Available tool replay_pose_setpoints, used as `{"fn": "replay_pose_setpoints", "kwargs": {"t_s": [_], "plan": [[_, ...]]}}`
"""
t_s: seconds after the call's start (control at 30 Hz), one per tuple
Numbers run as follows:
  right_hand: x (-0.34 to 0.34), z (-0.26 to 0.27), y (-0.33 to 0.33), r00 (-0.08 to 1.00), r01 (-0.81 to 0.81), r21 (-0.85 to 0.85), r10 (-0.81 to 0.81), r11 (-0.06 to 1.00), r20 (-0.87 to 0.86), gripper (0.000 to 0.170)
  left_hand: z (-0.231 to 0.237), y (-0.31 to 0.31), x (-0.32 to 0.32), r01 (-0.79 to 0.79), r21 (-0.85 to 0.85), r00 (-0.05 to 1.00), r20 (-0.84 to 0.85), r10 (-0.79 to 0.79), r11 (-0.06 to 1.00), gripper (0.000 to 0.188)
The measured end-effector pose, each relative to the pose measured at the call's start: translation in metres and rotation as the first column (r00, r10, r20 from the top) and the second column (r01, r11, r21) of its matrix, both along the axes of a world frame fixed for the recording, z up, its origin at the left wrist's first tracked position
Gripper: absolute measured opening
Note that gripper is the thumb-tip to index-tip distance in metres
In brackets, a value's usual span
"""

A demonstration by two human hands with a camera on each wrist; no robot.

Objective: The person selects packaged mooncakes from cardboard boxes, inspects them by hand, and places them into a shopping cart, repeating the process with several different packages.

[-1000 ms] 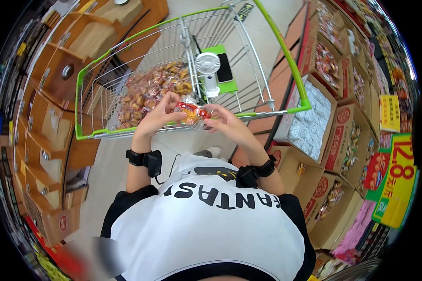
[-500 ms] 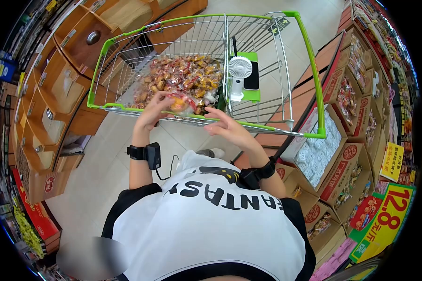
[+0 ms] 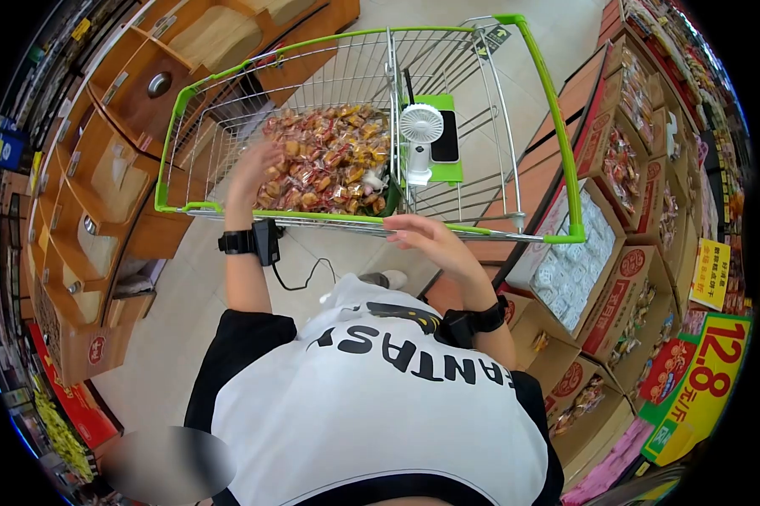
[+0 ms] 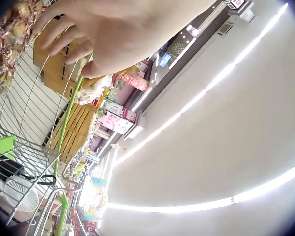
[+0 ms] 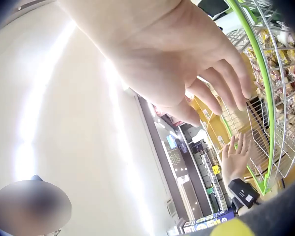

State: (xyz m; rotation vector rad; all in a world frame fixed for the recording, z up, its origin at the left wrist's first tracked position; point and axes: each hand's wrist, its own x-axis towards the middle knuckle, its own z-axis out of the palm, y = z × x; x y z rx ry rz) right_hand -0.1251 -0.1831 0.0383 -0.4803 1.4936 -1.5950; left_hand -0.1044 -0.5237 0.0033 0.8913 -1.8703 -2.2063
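A heap of small clear-wrapped snack packets [image 3: 334, 160] fills part of the wire shopping cart [image 3: 171, 152] with green edging. Over the left edge of the heap, inside the cart, is my left hand [image 3: 258, 167], slightly blurred. Its fingers are loosely spread with nothing in them, as the left wrist view of the hand [image 4: 115, 29] also shows. My right hand [image 3: 433, 242] is by the cart's near green rail, holding nothing. In the right wrist view that hand [image 5: 157, 64] has relaxed, slightly bent fingers.
A white handheld fan [image 3: 420, 126] and a black phone [image 3: 446, 137] sit on the cart's green flap. Wooden display bins [image 3: 102, 173] line the left side. Cardboard boxes of wrapped goods [image 3: 620, 291] and a tray of white packets [image 3: 570, 257] stand at the right.
Both hands held a red and yellow packet, then only the left did, over the cart. Now the left hand is without it and farther left; the right hand has drawn back.
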Motion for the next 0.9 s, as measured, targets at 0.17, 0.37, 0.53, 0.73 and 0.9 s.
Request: {"fn": "replay_pose_setpoints", "kwargs": {"t_s": [0.17, 0.37, 0.53, 0.73, 0.9], "plan": [[-0.001, -0.002, 0.013, 0.999, 0.050, -0.002, -0.050, 0.999, -0.014, 0.033, 0.001, 0.031, -0.001, 0.107, -0.049, 0.994, 0.042, -0.105, 0.993, 0.025], [0.003, 0.001, 0.029, 0.991, 0.130, -0.023, -0.130, 0.991, -0.005, 0.032, 0.039, 0.073, -0.014, 0.360, -0.108, 0.932, -0.010, -0.363, 0.927, 0.023], [0.009, 0.005, 0.048, 0.973, 0.228, -0.047, -0.229, 0.973, -0.025, 0.032, 0.082, 0.104, -0.020, 0.644, -0.217, 0.697, -0.229, -0.680, 0.733, 0.018], [0.023, 0.013, 0.075, 0.919, 0.392, -0.070, -0.393, 0.917, -0.009, 0.031, 0.094, 0.166, -0.034, 0.776, -0.091, 0.523, -0.462, -0.717, 0.624, 0.017], [0.041, 0.017, 0.103, 0.845, 0.522, -0.070, -0.526, 0.850, -0.091, 0.032, 0.091, 0.220, -0.048, 0.894, -0.079, 0.356, -0.473, -0.806, 0.441, 0.017]]}}
